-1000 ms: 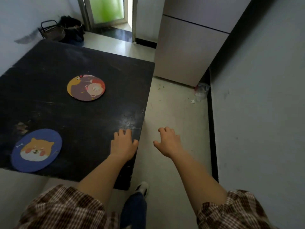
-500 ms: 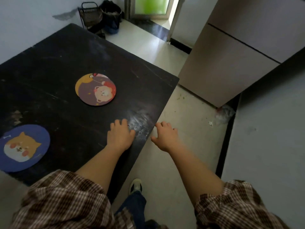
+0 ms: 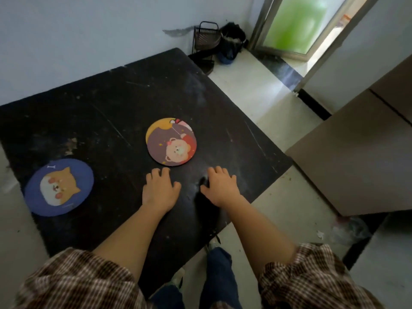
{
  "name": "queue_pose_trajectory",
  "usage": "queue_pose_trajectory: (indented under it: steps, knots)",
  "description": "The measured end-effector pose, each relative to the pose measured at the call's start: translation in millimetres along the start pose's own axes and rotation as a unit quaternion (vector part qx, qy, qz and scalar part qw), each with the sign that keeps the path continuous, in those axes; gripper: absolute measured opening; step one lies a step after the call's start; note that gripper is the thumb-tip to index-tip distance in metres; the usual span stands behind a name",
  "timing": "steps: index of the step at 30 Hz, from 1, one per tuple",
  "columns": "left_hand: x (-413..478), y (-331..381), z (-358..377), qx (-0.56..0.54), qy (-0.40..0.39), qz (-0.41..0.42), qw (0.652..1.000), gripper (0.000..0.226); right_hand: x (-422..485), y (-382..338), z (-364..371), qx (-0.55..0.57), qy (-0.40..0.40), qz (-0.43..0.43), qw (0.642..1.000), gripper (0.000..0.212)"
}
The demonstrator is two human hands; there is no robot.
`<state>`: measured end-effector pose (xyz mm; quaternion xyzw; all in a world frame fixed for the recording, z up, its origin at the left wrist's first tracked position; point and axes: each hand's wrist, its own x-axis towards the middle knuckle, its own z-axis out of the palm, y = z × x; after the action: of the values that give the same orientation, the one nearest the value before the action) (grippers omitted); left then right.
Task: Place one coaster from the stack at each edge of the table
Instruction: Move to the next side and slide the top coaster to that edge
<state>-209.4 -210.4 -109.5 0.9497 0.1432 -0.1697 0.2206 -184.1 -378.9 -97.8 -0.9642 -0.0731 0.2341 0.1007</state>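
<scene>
A round coaster stack (image 3: 171, 142) with a bear picture on top lies near the middle of the black table (image 3: 107, 117). A single blue coaster (image 3: 59, 187) with a dog picture lies at the table's left edge. My left hand (image 3: 159, 189) is just below the stack, fingers spread, palm down, holding nothing. To its right, my right hand (image 3: 219, 186) hovers over the tabletop near the right edge, fingers apart and empty. Neither hand touches a coaster.
A pale wall runs behind the table. A black wire rack (image 3: 206, 39) and a dark bucket (image 3: 231, 44) stand on the floor past the far corner. A beige cabinet (image 3: 356, 157) stands right of the table, and a doorway (image 3: 296, 27) opens at the back.
I have turned and come round the table's corner; both hands have moved in over the tabletop toward the bear stack. The right hand, earlier beyond the edge, is now above the table.
</scene>
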Motion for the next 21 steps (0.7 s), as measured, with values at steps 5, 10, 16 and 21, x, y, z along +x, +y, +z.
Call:
queue_pose_trajectory:
  steps: [5, 10, 16, 21]
  knots:
    - [26.3, 9.1, 0.6, -0.029, 0.049, -0.09, 0.994, 0.054, 49.5, 7.4, -13.3, 0.007, -0.015, -0.055, 0.998, 0.046]
    - [49.6, 18.5, 1.4, -0.078, 0.103, -0.191, 0.973, 0.063, 93.4, 18.4, -26.4, 0.032, -0.03, -0.086, 0.995, 0.043]
    - [62.3, 16.5, 9.5, -0.1, 0.108, -0.281, 0.948, 0.071, 133.8, 12.2, -33.3, 0.049, -0.006, -0.124, 0.991, 0.047]
    - [62.0, 19.9, 15.5, -0.107, 0.1, -0.292, 0.945, 0.065, 163.2, 2.5, -39.7, 0.083, -0.002, -0.125, 0.989, 0.049]
